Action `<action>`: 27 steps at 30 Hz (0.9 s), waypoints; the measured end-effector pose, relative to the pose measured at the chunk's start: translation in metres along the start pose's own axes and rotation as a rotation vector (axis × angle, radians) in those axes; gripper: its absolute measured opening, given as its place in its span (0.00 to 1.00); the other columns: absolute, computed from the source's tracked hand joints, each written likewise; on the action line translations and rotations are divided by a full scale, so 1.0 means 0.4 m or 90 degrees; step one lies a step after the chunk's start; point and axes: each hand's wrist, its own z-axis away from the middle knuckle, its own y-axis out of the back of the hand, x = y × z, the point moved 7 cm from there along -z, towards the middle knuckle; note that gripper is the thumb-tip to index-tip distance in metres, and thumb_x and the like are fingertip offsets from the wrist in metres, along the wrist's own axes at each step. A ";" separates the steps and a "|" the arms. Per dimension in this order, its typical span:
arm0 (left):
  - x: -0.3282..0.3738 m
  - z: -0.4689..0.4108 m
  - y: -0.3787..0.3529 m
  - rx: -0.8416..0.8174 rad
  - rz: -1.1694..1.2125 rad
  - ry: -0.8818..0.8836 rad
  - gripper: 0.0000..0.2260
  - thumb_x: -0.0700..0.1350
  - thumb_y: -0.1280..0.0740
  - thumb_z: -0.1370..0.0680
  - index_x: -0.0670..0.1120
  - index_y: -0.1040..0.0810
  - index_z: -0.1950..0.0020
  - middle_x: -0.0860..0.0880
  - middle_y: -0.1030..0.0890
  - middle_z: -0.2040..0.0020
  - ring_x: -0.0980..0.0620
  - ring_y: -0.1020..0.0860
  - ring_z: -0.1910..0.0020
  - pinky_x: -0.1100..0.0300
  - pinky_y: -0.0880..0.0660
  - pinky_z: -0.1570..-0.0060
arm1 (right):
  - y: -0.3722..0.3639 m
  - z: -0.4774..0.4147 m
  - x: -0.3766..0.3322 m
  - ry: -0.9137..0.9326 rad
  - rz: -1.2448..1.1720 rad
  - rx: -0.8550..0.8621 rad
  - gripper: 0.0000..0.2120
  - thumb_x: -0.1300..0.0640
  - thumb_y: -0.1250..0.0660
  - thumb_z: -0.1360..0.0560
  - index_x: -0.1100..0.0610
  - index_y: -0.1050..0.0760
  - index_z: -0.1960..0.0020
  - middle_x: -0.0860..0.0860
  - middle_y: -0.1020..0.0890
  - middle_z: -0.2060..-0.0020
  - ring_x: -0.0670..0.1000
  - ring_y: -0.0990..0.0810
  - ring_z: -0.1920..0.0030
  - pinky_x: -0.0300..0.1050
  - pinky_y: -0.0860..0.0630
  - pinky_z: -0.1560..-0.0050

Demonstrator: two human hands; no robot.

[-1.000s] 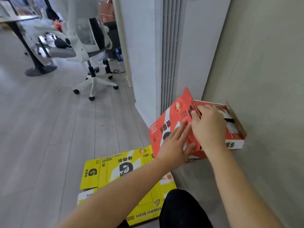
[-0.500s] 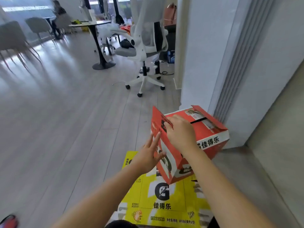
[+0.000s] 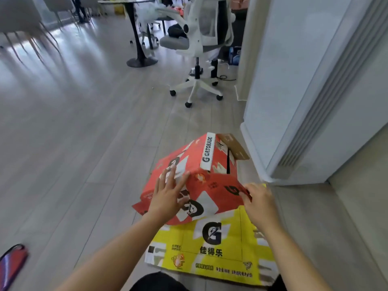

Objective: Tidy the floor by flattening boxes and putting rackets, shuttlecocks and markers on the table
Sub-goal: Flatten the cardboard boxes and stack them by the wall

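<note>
The red box [image 3: 201, 181], lettered "GATORADE" on a white strip, sits tilted over the flattened yellow box [image 3: 218, 248] marked "佳得乐" on the floor. The left hand [image 3: 168, 196] presses it with fingers spread; the right hand [image 3: 260, 204] pinches its near corner.

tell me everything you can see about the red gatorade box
The red box is printed cardboard with black G logos, white patches and a white strip reading GATORADE. It is half collapsed and tilted, not yet flat, with a brown inner flap open at its far end. Its near edge lies over the flattened yellow box on the floor. The left hand presses flat on its left panel; the right hand grips its right corner.
</note>
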 end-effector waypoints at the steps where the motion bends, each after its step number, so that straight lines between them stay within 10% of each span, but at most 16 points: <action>1: 0.002 0.003 -0.049 -0.059 0.005 -0.019 0.39 0.65 0.40 0.21 0.69 0.69 0.25 0.50 0.60 0.18 0.42 0.59 0.20 0.41 0.54 0.23 | -0.041 0.033 0.063 -0.047 0.026 -0.030 0.06 0.60 0.29 0.27 0.51 0.20 0.52 0.45 0.20 0.60 0.54 0.22 0.57 0.51 0.26 0.58; 12: 0.205 -0.025 -0.349 -0.229 -0.062 -0.223 0.31 0.65 0.48 0.19 0.64 0.58 0.20 0.55 0.62 0.19 0.45 0.62 0.20 0.38 0.63 0.25 | -0.172 0.225 0.374 -0.371 0.079 -0.072 0.14 0.60 0.32 0.26 0.50 0.23 0.41 0.48 0.19 0.50 0.53 0.20 0.52 0.51 0.22 0.52; 19: 0.159 -0.027 -0.367 -0.161 -0.016 -0.190 0.28 0.56 0.50 0.16 0.56 0.59 0.18 0.56 0.58 0.18 0.50 0.59 0.19 0.47 0.60 0.22 | -0.284 0.128 0.224 -0.203 0.101 -0.125 0.20 0.55 0.34 0.22 0.51 0.28 0.31 0.46 0.28 0.32 0.51 0.32 0.30 0.53 0.34 0.30; 27: -0.095 -0.074 -0.313 -0.025 0.017 0.038 0.26 0.60 0.50 0.16 0.53 0.43 0.20 0.50 0.41 0.20 0.45 0.44 0.21 0.42 0.45 0.23 | -0.483 0.012 0.014 0.004 0.124 -0.160 0.17 0.55 0.32 0.23 0.51 0.25 0.35 0.50 0.29 0.29 0.54 0.34 0.27 0.54 0.39 0.28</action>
